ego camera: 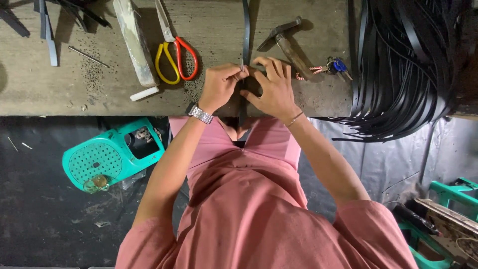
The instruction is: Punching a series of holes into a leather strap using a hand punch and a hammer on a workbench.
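A long black strap (246,30) runs across the worn wooden bench (99,94) toward me. My left hand (219,85), with a metal watch on its wrist, pinches a small upright metal punch (242,65) on the strap. My right hand (271,87) lies flat beside it, pressing the strap down against the bench near its front edge. A hammer (286,42) with a wooden handle lies just beyond my right hand, untouched.
Yellow and red scissors (174,47) and a pale bar (133,42) lie left of the strap. Keys (336,66) sit right of the hammer. A heap of black straps (403,69) hangs at the bench's right end. A teal plastic stool (112,154) stands on the floor at left.
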